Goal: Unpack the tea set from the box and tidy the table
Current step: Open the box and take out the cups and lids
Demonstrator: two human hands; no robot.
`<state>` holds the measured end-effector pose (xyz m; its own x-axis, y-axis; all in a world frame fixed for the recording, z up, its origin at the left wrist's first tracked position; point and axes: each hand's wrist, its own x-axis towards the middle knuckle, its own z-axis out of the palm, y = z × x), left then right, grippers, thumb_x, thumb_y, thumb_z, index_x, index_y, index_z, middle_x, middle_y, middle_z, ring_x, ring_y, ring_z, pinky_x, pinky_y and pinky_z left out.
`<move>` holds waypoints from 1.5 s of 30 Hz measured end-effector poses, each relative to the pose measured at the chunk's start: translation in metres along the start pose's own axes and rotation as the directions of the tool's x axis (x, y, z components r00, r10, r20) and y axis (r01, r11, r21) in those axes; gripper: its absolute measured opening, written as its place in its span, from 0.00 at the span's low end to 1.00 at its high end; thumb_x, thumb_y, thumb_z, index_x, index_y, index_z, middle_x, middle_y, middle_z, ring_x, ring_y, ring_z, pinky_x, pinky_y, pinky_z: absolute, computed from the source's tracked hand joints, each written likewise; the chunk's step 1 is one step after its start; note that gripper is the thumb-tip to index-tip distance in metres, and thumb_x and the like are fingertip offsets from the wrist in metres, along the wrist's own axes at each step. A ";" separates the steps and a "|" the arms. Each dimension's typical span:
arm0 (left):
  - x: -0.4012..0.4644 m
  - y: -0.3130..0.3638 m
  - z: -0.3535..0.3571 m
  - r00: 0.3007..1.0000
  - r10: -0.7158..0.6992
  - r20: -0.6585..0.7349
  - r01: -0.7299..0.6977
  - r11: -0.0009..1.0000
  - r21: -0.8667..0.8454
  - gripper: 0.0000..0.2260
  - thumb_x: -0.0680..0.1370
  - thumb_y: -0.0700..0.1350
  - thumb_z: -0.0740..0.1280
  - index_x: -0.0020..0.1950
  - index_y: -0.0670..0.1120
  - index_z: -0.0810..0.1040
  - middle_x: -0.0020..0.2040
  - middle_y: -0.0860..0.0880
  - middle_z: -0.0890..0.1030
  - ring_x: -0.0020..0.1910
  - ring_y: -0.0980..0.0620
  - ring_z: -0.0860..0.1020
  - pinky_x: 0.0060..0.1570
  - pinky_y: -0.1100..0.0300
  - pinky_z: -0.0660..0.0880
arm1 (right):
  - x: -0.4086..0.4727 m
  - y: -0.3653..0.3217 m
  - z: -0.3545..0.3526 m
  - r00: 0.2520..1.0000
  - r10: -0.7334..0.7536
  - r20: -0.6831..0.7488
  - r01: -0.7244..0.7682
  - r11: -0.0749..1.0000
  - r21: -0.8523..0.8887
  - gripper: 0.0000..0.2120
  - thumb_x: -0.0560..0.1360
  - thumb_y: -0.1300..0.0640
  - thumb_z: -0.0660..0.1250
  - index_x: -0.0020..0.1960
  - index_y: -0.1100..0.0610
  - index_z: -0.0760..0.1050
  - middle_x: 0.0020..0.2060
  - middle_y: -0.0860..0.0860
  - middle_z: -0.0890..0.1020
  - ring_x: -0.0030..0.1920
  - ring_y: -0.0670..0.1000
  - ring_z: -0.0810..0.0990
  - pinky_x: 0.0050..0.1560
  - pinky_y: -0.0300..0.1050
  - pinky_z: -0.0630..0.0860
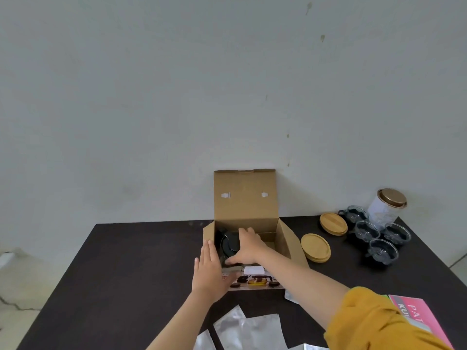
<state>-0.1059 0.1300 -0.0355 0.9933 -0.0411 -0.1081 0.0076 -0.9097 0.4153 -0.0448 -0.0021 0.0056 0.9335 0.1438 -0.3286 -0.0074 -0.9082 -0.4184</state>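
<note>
Inside box (283,236): teapot (230,245) | right hand (246,250) grips it | left hand (209,271) flat against box

The dark pot (230,245) in the box (246,198) is largely covered by the right hand (249,250); its shape cannot be fully made out. The printed box front is partly masked by the left hand (211,276). The silver pouches (249,332) and what seems a pink booklet (417,317) are cropped at the frame's edge.
</note>
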 end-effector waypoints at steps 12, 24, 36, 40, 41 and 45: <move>0.002 -0.016 -0.004 0.998 0.052 -0.024 -0.046 0.976 0.214 0.45 0.74 0.68 0.55 0.76 0.44 0.37 0.78 0.44 0.41 0.77 0.45 0.42 0.73 0.50 0.46 | -0.016 0.010 -0.063 0.996 -0.050 -0.078 0.068 0.969 0.239 0.40 0.52 0.44 0.78 0.62 0.53 0.71 0.55 0.50 0.78 0.53 0.51 0.78 0.51 0.49 0.80; -0.005 -0.079 -0.044 0.994 -0.106 -0.022 0.105 0.892 0.440 0.50 0.66 0.75 0.39 0.76 0.40 0.39 0.78 0.40 0.43 0.77 0.43 0.44 0.74 0.50 0.48 | -0.017 0.066 -0.147 0.975 0.033 -0.221 0.021 0.972 0.236 0.48 0.56 0.52 0.78 0.72 0.59 0.62 0.64 0.54 0.68 0.63 0.56 0.72 0.57 0.47 0.74; 0.013 -0.081 -0.051 0.979 -0.202 -0.038 0.205 0.939 0.276 0.65 0.55 0.84 0.40 0.75 0.36 0.39 0.76 0.37 0.40 0.76 0.40 0.39 0.73 0.47 0.44 | 0.046 0.106 -0.109 0.990 0.107 -0.095 -0.106 0.994 0.016 0.49 0.57 0.56 0.77 0.72 0.60 0.57 0.64 0.55 0.61 0.59 0.56 0.71 0.51 0.45 0.78; 0.018 -0.080 -0.044 0.973 -0.215 -0.089 0.231 0.939 0.257 0.66 0.54 0.84 0.36 0.76 0.36 0.42 0.77 0.37 0.43 0.76 0.39 0.43 0.73 0.46 0.46 | 0.067 0.116 -0.105 0.993 0.115 -0.036 -0.113 0.993 0.045 0.50 0.58 0.58 0.77 0.74 0.60 0.55 0.64 0.53 0.57 0.56 0.54 0.73 0.50 0.44 0.79; 0.018 -0.080 -0.043 0.972 -0.212 -0.100 0.232 0.938 0.258 0.66 0.54 0.84 0.38 0.76 0.36 0.43 0.77 0.37 0.44 0.76 0.39 0.44 0.73 0.46 0.46 | 0.072 0.118 -0.104 0.993 0.114 -0.027 -0.113 0.992 0.053 0.50 0.58 0.58 0.77 0.75 0.60 0.55 0.63 0.52 0.57 0.55 0.53 0.72 0.50 0.44 0.79; 0.019 -0.081 -0.040 0.972 -0.209 -0.106 0.231 0.929 0.288 0.65 0.54 0.85 0.42 0.76 0.38 0.42 0.77 0.39 0.42 0.76 0.40 0.42 0.70 0.49 0.41 | 0.088 0.123 -0.100 0.995 0.099 -0.026 -0.097 0.992 0.077 0.50 0.58 0.59 0.77 0.74 0.59 0.57 0.63 0.53 0.57 0.59 0.54 0.71 0.54 0.43 0.76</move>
<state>-0.0829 0.2193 -0.0348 0.9763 0.1938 -0.0961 0.2033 -0.9739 0.1008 0.0726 -0.1399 0.0097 0.9373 0.0426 -0.3459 -0.1254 -0.8848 -0.4488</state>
